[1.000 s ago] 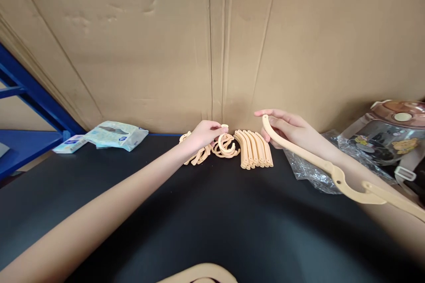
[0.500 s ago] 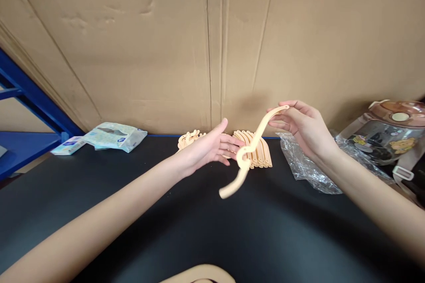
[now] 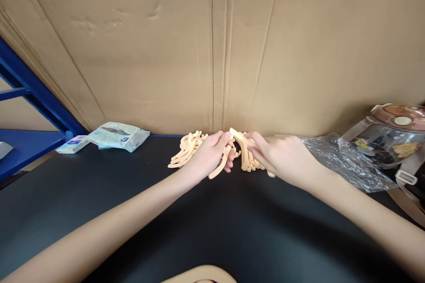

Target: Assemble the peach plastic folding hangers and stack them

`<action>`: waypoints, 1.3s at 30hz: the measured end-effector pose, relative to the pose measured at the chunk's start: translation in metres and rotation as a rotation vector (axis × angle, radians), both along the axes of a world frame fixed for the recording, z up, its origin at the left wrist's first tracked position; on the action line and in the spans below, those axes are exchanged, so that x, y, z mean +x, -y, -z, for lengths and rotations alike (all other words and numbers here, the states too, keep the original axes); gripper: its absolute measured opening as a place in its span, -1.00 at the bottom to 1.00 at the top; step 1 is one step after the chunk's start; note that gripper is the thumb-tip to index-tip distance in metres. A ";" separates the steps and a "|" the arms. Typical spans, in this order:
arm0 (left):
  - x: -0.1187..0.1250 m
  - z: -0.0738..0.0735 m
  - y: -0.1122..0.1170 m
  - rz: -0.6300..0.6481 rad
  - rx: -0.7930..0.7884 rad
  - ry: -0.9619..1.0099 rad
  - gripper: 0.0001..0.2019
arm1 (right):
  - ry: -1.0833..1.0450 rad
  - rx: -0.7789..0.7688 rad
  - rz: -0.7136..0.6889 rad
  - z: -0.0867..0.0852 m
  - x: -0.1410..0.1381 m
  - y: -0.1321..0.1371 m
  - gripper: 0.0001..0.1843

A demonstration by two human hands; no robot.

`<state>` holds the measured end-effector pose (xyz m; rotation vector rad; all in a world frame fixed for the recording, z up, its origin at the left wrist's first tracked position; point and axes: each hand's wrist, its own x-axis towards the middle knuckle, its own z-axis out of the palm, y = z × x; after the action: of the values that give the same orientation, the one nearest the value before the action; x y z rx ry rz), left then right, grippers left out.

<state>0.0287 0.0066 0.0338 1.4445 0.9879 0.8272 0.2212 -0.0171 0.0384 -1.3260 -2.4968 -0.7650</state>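
Note:
My left hand (image 3: 214,152) is closed on a beige hook-ended hanger piece (image 3: 219,167), whose curved tail points down below the fingers. Close beside it, my right hand (image 3: 277,154) grips a straighter beige hanger arm (image 3: 241,136), its tip almost at my left thumb. The fingers hide whether the two pieces touch. Behind my left hand lies a pile of curved hook pieces (image 3: 186,150). A row of hanger arms (image 3: 247,159) lies behind and under my right hand, partly covered.
A crumpled clear plastic bag (image 3: 345,161) and a strapped brown-lidded bottle (image 3: 398,137) are at the right. Tissue packs (image 3: 116,136) lie at the back left near a blue metal frame (image 3: 40,93). Cardboard (image 3: 159,62) stands behind the black table (image 3: 199,225). A beige curved edge (image 3: 199,272) shows at the bottom.
The hook-ended piece has passed from my right hand to my left, which has closed on it. My right hand has moved left and down and now holds a hanger arm.

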 end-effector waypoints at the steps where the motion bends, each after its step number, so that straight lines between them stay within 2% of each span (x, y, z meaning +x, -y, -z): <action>1: 0.001 0.002 0.002 0.020 -0.008 -0.006 -0.70 | 0.011 0.030 -0.008 0.002 -0.004 0.002 -0.76; 6: 0.004 0.005 0.008 0.122 -0.022 -0.040 -0.67 | 0.048 0.088 -0.036 0.008 -0.008 0.005 -0.83; 8: 0.004 0.005 0.010 0.135 0.011 -0.067 -0.65 | -0.012 -0.015 -0.062 0.011 -0.007 0.002 -0.80; 10: 0.003 0.005 0.011 0.115 0.063 -0.117 -0.63 | -0.177 -0.199 -0.087 0.014 -0.008 0.000 -0.74; 13: 0.000 0.008 0.012 0.047 0.150 -0.235 -0.59 | -0.405 -0.404 -0.115 0.020 -0.011 -0.002 -0.78; 17: -0.003 0.008 0.019 0.028 0.277 -0.358 -0.64 | -0.590 -0.531 -0.137 0.021 -0.006 -0.012 -0.72; 20: -0.006 -0.004 0.018 0.088 0.380 -0.437 -0.63 | -0.787 -0.527 -0.061 0.017 0.011 -0.029 -0.64; 22: -0.014 -0.017 0.007 0.100 0.365 -0.454 -0.59 | -0.902 -0.488 -0.002 0.013 0.025 -0.039 -0.62; 25: -0.038 -0.037 -0.022 0.009 0.253 -0.438 -0.61 | -1.013 -0.478 0.029 0.002 0.041 -0.048 -0.60; 28: -0.069 -0.040 -0.055 -0.033 0.191 -0.544 -0.60 | -1.078 -0.478 0.000 -0.009 0.048 -0.045 -0.68; 30: -0.084 -0.030 -0.071 -0.046 0.191 -0.604 -0.65 | -1.020 -0.400 -0.013 -0.012 0.051 -0.040 -0.73; 32: -0.094 -0.013 -0.081 -0.098 0.234 -0.660 -0.64 | -0.866 -0.267 -0.014 -0.008 0.054 -0.034 -0.77; 36: -0.099 0.014 -0.085 -0.217 0.382 -0.779 -0.60 | -0.320 -0.013 -0.064 0.022 0.061 -0.026 -0.78; 39: -0.096 0.014 -0.071 -0.306 0.499 -0.858 -0.54 | -0.190 -0.007 -0.082 0.047 0.065 -0.025 -0.74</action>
<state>-0.0669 0.0778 0.0199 2.1940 1.7612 0.6911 0.2859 0.0078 -0.0084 -1.2277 -2.3889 -0.5837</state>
